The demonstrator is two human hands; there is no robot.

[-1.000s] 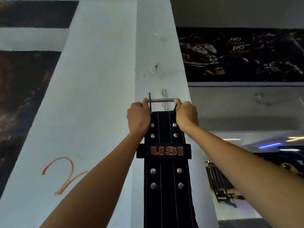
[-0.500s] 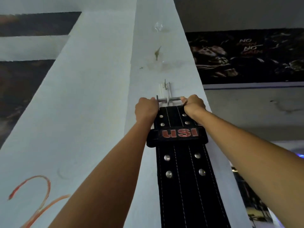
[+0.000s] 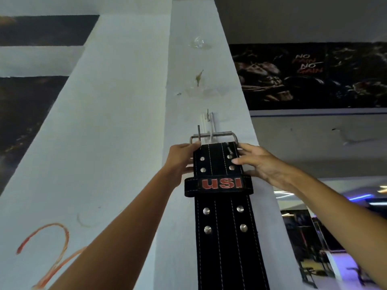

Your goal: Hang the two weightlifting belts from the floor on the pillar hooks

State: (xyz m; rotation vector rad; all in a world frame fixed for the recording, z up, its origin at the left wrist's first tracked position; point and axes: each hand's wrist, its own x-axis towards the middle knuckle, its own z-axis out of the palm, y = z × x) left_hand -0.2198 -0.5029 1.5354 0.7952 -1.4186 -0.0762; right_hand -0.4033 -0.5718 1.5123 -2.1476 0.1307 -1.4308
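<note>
While the black belt (image 3: 222, 222) hangs flat vs the white pillar (image 3: 125, 143), its metal buckle (image 3: 213, 136) sits over the small white hook (image 3: 209, 127); left hand (image 3: 181, 162) lightly pinches belt's top edge, right hand (image 3: 261, 164) spread, fingertips just touching. Risk: hook looks thin & shallow, so buckle could slide off if hands let go unevenly

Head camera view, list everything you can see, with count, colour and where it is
Weightlifting belt: one, black with red USI lettering, hanging down the pillar face.
Buckle: one, silver metal, top of belt, over the hook.
Hook: one, white, on the pillar above the belt.
Pillar: one, white, centre.
Poster: one, dark, upper right wall.
Left hand: fingers on the belt's left edge.
Right hand: fingers spread, touching the belt's right edge.
</note>
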